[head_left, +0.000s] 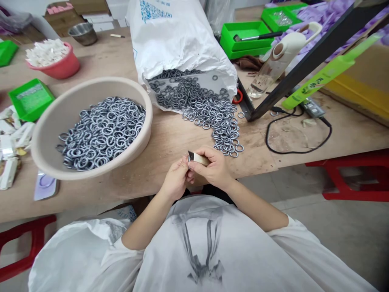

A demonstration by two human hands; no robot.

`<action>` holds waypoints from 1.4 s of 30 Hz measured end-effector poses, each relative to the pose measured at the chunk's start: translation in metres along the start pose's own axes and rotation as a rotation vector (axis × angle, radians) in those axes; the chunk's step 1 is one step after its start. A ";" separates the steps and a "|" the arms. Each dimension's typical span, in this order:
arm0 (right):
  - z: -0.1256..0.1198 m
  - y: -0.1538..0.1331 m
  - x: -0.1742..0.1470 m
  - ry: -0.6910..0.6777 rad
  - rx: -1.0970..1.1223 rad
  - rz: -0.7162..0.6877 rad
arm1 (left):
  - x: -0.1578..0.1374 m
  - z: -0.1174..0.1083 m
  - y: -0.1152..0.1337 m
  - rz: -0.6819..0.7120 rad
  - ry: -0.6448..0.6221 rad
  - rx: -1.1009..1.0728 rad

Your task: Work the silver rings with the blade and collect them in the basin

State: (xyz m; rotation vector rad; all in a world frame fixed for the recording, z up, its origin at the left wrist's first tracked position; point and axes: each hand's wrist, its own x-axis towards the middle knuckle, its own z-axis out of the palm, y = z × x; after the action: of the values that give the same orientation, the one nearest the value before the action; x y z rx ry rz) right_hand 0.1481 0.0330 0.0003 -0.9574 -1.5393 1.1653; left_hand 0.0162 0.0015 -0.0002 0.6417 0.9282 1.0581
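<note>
Just past the table's front edge, my right hand (pixel 217 168) is closed round a small knife (pixel 201 159) with a pale handle and a short dark blade pointing left. My left hand (pixel 178 176) meets it, fingers pinched on what looks like a grey ring (pixel 189 159) against the blade; the fingers partly cover it. Beyond my hands, a pile of loose grey rings (pixel 223 129) spills from a white sack (pixel 182 44) lying open towards me. Left of them stands a wide beige basin (pixel 45 121) holding many similar grey rings.
At left are a green tray (pixel 32 99), a red bowl (pixel 65 65) of white pieces and a metal bowl (pixel 82 33). A black metal bar (pixel 291 73) slants across the right, near a water bottle (pixel 275 61) and a looped black cable (pixel 299 152). Red stools (pixel 349 174) flank the table.
</note>
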 end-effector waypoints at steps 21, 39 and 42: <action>-0.016 -0.006 -0.012 -0.155 -0.698 -0.329 | -0.001 0.009 0.004 -0.002 0.098 -0.096; -0.023 0.017 -0.006 0.016 -0.313 0.048 | 0.000 -0.001 -0.004 0.046 -0.063 -0.018; -0.008 0.013 -0.016 -0.089 -0.034 0.105 | 0.002 -0.003 -0.010 0.057 -0.009 0.025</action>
State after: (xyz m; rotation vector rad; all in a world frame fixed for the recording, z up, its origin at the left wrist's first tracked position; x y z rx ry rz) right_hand 0.1600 0.0223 -0.0154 -1.0319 -1.6001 1.2740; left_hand 0.0186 -0.0004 -0.0104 0.6967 0.9206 1.0953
